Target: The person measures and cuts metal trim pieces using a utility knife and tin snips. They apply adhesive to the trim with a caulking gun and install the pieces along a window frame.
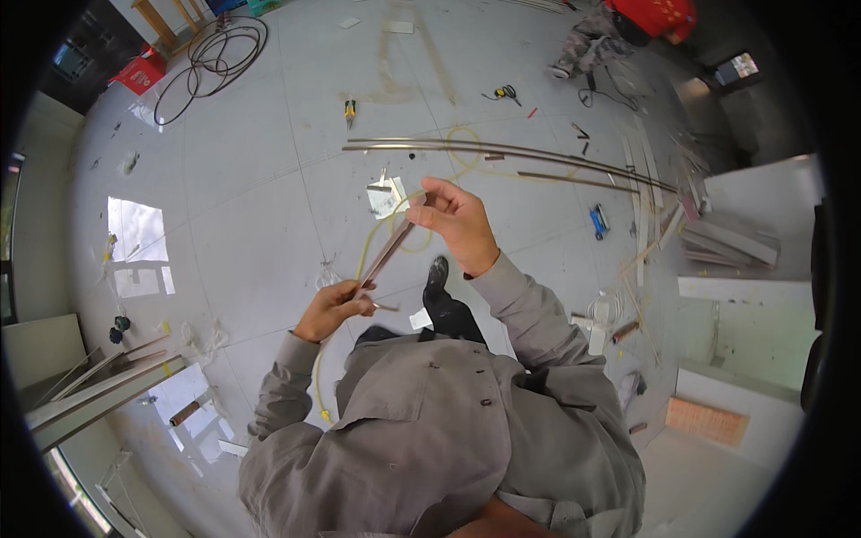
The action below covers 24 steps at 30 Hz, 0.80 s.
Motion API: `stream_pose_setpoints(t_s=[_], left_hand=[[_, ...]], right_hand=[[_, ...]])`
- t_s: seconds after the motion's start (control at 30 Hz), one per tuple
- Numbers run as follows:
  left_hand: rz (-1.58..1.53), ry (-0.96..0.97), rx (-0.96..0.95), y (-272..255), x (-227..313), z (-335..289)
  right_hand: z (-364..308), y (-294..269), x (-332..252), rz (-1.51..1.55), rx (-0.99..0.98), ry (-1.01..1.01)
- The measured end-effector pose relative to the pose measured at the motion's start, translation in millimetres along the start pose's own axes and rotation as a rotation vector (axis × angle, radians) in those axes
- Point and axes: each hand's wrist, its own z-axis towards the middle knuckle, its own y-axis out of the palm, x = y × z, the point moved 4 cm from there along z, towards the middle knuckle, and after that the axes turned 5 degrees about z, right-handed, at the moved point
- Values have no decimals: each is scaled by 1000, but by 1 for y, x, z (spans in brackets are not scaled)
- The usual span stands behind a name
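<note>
A short brown metallic trim strip (391,248) slants between my two hands, in front of my body and above the floor. My right hand (455,222) pinches its upper end between thumb and fingers. At the lower end my left hand (332,308) has its fingers closed round the strip. Beyond my right hand, a small white sheet (387,198) with little pieces on it lies on the floor. A yellow hose (366,244) runs along the floor behind the strip. My foot in a dark shoe (437,276) is just below the right hand.
Long brown strips (502,151) lie across the floor ahead. Yellow-handled pliers (350,111), scissors (508,93) and a blue tool (598,221) lie around. A coiled black hose (215,58) is far left. Another person (619,36) bends at the far right, near loose boards (731,242).
</note>
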Motion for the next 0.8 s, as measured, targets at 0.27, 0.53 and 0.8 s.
stream_pose_setpoints(t_s=[0.27, 0.53, 0.8], left_hand=[[-24, 55, 10, 28, 113, 247], [-96, 13, 130, -10, 156, 471], [103, -146, 182, -22, 211, 624]], right_hand=[[169, -128, -68, -41, -101, 70], [362, -306, -117, -76, 10, 342], [531, -384, -168, -319, -194, 447]])
